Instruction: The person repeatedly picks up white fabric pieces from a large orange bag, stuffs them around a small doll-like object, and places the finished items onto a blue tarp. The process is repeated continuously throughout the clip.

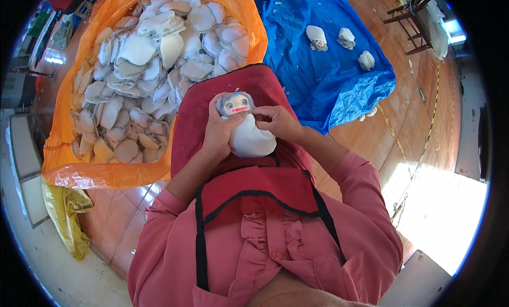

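Over my lap I hold a small stuffed doll with a rounded white body, grey fuzzy edging round its head and a painted face with red lips. My left hand is wrapped round its left side, the thumb lying just below the face. On the other side my right hand pinches at the doll's neck, where the head meets the white body. The exact bit between the right fingertips is too small to make out. Beneath the doll lies my dark red apron.
An orange sack at the left front holds a big heap of white padded pieces. To the right a blue sheet carries several white-and-grey dolls. A wooden chair stands far right; a yellow bag lies at left.
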